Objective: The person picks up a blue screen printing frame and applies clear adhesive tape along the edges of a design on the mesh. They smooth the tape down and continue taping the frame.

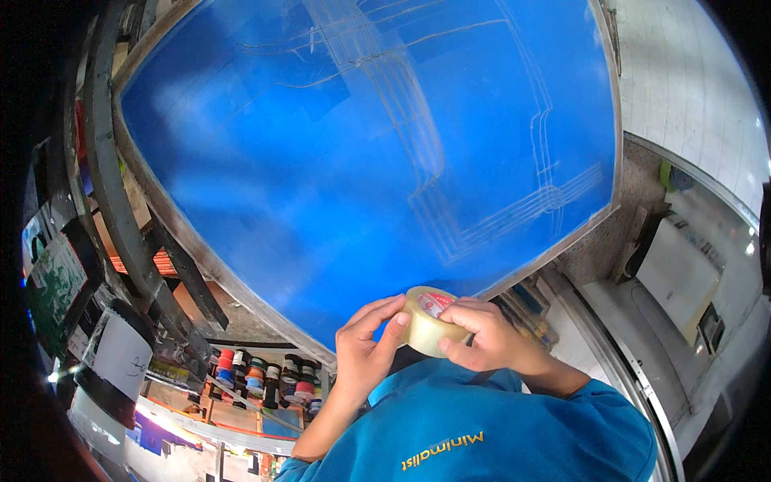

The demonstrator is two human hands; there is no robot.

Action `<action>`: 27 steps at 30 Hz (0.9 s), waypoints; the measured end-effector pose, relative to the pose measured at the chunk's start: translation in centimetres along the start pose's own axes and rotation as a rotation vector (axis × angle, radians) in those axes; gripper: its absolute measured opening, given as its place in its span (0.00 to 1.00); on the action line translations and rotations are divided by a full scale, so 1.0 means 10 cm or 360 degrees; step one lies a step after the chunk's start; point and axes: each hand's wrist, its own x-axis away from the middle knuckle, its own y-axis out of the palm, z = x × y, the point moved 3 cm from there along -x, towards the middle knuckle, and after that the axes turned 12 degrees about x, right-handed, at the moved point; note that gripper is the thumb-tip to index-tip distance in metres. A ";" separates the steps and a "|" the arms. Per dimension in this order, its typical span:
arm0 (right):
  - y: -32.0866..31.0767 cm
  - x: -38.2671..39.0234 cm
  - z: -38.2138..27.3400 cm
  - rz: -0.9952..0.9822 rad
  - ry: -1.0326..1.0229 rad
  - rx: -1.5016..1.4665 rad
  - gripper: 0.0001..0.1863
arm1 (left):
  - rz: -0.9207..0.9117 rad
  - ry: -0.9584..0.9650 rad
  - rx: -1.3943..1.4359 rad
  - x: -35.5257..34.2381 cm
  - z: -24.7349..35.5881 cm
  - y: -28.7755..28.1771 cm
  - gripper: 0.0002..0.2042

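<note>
Close in front of my body, both hands are on a roll of clear packing tape point(414, 319), yellowish with a red and white label inside its core. My right hand point(494, 337) grips its right side, fingers reaching into the core and thumb on the outer face. At the left side, my left hand point(365, 345) pinches the edge of the roll between thumb and forefinger. Just beyond the roll lies a large blue panel point(305, 209) in a grey frame, marked with pale lines. Whether a tape end is lifted, I cannot tell.
Dark metal bars point(120, 185) run along the left. Below them stand white and black containers point(116, 361) and several coloured jars point(257, 377) on a shelf. A white board point(675, 273) leans at the right, near a metal rail point(634, 369).
</note>
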 end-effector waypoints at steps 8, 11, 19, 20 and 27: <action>0.15 0.09 -0.16 0.0171 -0.0217 0.0370 0.12 | -0.0133 -0.0592 0.0541 -0.01 -0.08 -0.08 0.13; 0.01 0.21 -0.10 0.0186 -0.0180 0.0367 0.12 | -0.0191 -0.0590 0.0647 -0.01 -0.17 0.12 0.08; -0.18 0.59 0.23 0.0312 -0.0163 0.0294 0.12 | -0.0317 -0.0484 0.0612 0.00 -0.26 0.60 0.08; -0.20 0.64 0.26 0.0342 -0.0176 0.0308 0.13 | -0.0276 -0.0467 0.0487 0.03 -0.27 0.65 0.09; -0.18 0.98 0.53 0.0394 -0.0163 0.0374 0.14 | -0.0315 -0.0360 -0.0311 0.18 -0.24 0.94 0.12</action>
